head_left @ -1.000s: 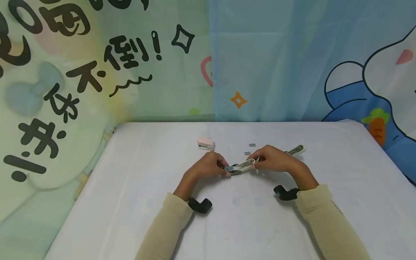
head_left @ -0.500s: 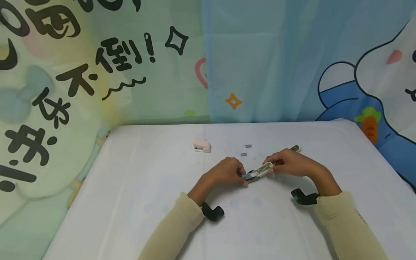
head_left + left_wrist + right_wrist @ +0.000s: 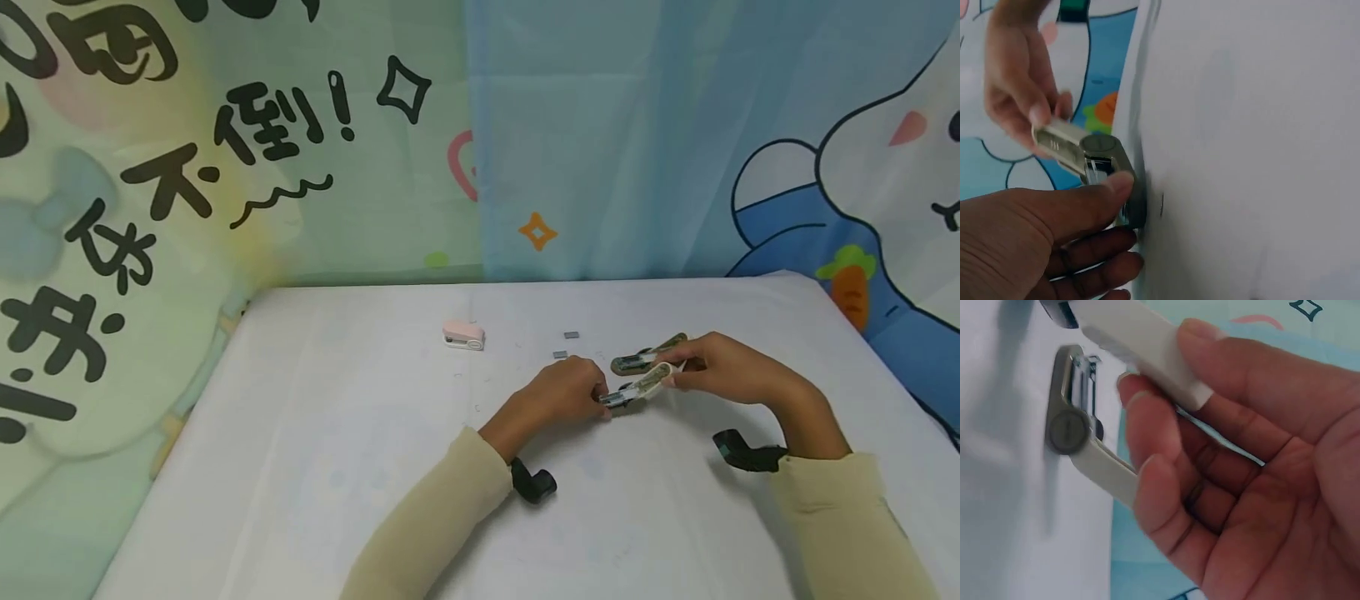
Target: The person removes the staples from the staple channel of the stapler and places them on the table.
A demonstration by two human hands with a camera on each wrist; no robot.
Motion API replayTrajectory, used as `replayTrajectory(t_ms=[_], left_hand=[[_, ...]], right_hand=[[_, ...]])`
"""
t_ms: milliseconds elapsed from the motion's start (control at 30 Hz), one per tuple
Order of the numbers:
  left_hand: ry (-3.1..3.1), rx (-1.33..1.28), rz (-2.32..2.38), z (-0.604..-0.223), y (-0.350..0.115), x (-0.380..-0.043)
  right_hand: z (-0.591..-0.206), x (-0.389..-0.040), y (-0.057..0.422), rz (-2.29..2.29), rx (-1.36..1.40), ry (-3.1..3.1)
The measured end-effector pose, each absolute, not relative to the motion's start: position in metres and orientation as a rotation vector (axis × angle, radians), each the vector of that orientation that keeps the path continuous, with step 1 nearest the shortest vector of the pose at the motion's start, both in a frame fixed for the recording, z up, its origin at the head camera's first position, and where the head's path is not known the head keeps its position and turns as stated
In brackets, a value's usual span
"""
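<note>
In the head view, my left hand (image 3: 566,392) and right hand (image 3: 738,367) hold one stapler (image 3: 651,382) between them, its white arm swung up from its grey base. My left thumb and fingers pinch the base end of this stapler (image 3: 1100,147). My right hand (image 3: 1210,425) grips the white arm (image 3: 1141,347) between thumb and fingers. Just behind it on the table lies a second stapler (image 3: 636,363), unfolded, with its metal staple channel showing. That second stapler (image 3: 1069,425) is near my right fingertips in the right wrist view.
A pink-and-white stapler (image 3: 463,335) stands on the white-covered table (image 3: 337,400) towards the back. Two small grey staple strips (image 3: 572,335) lie to its right. Printed curtains (image 3: 585,142) hang behind the table's far edge. Black cameras (image 3: 532,482) are worn on both wrists.
Both hands have moved to the right along the table, carrying the stapler between them. The second stapler, mostly hidden behind the right hand before, now shows more fully.
</note>
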State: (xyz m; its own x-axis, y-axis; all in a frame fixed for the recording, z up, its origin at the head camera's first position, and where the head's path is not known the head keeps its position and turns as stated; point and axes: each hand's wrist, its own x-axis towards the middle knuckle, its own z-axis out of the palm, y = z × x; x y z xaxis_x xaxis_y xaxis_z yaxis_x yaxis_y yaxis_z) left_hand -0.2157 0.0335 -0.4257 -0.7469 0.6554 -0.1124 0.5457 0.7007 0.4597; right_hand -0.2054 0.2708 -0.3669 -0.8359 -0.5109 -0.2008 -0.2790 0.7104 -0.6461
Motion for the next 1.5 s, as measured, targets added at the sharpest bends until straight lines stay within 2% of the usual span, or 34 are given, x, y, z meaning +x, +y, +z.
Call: replayTrajectory(t_ms=[567,867,1067,1200,1333,1500], left_hand=[[2.633,1.037,0.542,-0.428,0.045,-0.224],[2.615,1.036,0.575,-0.424,0.040,-0.225],[2.669,1.155,0.748,-0.416,0.016,-0.238],[2.751,1.106,0.868,-0.407,-0.010,-0.251],[2.860,0.954,0.938,-0.400,-0.052,-0.264],[2.934,0.770,0.973,-0.402,-0.099,-0.273]], right_hand=[[-0.356,-0.202,0.264,-0.493,-0.594,2.659],[-0.337,-0.196,0.231,-0.597,-0.557,2.875],[-0.344,-0.204,0.187,-0.924,-0.886,2.929],[-0.356,-0.216,0.161,-1.127,-1.098,2.941],[-0.368,-0.224,0.141,-1.245,-1.162,2.927],[-0.380,-0.234,0.122,-1.294,-1.115,2.874]])
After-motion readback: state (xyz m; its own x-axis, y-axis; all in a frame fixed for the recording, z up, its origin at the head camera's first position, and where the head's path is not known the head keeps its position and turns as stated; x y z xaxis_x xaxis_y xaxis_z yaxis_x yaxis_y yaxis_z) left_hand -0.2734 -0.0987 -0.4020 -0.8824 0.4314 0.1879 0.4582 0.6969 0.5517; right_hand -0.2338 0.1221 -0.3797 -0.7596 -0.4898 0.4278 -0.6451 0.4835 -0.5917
